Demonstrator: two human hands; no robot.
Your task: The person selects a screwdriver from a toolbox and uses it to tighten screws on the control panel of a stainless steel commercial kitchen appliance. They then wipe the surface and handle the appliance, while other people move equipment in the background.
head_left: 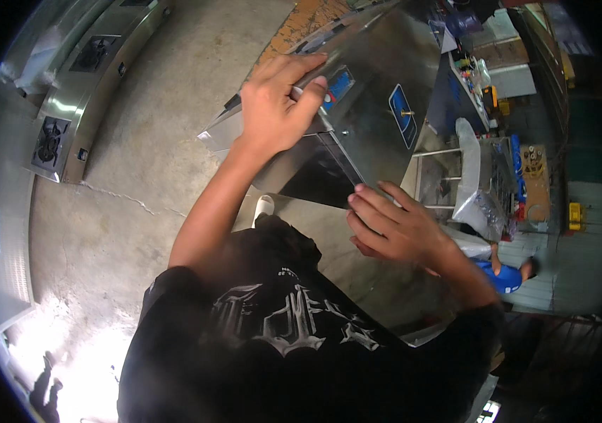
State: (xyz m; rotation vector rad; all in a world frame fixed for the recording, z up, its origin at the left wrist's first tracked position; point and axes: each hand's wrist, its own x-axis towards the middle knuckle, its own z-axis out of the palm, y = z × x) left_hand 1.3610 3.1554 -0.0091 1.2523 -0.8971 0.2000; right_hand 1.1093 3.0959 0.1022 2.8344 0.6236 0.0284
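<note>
A stainless steel appliance (375,77) stands in front of me, with a blue label plate (403,115) and a small brass stem on its face. My left hand (273,102) is at its upper left corner, fingers curled and thumb forward. A pale, thin piece shows between thumb and fingers, too covered to name. Beside the thumb sits a smaller blue label (340,86). Along the appliance's lower edge runs a narrow metal strip (343,161), above a dark opening. At the strip's near end, my right hand (392,222) touches the edge with fingertips, its fingers loosely apart.
Steel counters with gas burners (51,141) line the left side. A worn orange surface (297,32) lies beyond the appliance. To the right are a cluttered bench (474,77), a wrapped metal frame (474,183) and a person in blue (502,275). Concrete floor (153,106) spreads between.
</note>
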